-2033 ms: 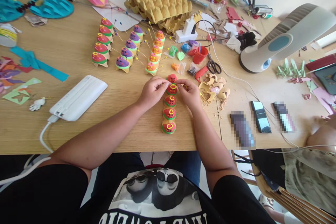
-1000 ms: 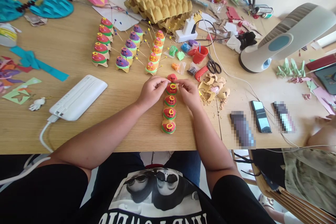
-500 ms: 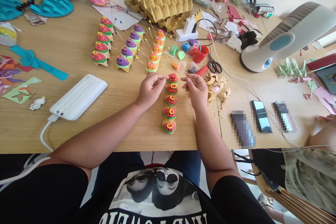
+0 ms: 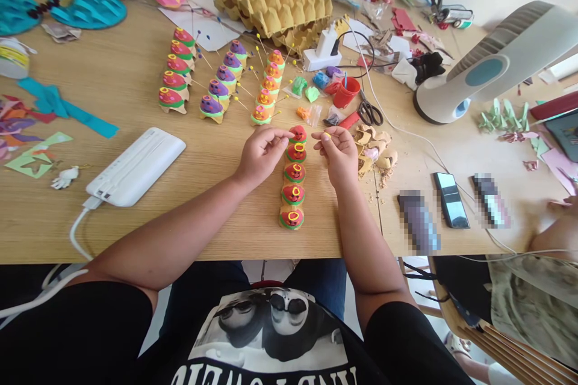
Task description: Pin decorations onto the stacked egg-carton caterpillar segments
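Observation:
An egg-carton caterpillar (image 4: 294,173), its bumps covered in red and green clay with smiling faces, lies lengthwise in front of me. Yellow rings top its four nearer bumps; the farthest one shows none. At the left of that far bump is my left hand (image 4: 264,153), thumb and forefinger pinched together; anything between them is too small to make out. My right hand (image 4: 338,150) is closed on the other side, with a tiny yellow bit of clay (image 4: 328,136) at its thumb tip. Both hands hover close to the far bump.
Finished-looking red (image 4: 174,78), purple (image 4: 219,87) and orange (image 4: 267,93) caterpillars stand behind. Scissors (image 4: 370,111), a red cup (image 4: 347,93) and carton scraps (image 4: 377,153) lie right. A power bank (image 4: 135,165) is left, a fan (image 4: 483,66) right. Another person's arm (image 4: 557,222) rests far right.
A small yellow bit now shows at my right thumb tip. Both hands stay almost in place, and the caterpillar has not moved.

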Tool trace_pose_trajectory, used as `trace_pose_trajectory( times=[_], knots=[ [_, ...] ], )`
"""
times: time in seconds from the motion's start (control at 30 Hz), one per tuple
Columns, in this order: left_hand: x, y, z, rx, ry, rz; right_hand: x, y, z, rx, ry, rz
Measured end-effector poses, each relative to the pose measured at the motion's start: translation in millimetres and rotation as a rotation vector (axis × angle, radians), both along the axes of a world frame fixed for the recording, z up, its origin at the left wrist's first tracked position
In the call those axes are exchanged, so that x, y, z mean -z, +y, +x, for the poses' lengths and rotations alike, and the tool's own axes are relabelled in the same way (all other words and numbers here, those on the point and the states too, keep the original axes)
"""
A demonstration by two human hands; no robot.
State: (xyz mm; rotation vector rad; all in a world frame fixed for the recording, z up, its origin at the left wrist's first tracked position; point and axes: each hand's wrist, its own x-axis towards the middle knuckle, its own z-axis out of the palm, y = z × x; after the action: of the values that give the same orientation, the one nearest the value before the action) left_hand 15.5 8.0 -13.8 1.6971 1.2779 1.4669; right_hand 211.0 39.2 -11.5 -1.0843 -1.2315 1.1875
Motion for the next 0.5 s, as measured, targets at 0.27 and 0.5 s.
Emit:
trace_pose_trajectory(
  times=[0.27,0.5],
  knots=[
    [-2.4,-2,1,0.04,0.012,0.051,-6.1,-6,-3,-0.015,-0.061,0.033],
    [-1.8,-3,1,0.114,0.094,0.083,-11.3,-13,-5,-0.128,-0.262,0.092]
  ],
)
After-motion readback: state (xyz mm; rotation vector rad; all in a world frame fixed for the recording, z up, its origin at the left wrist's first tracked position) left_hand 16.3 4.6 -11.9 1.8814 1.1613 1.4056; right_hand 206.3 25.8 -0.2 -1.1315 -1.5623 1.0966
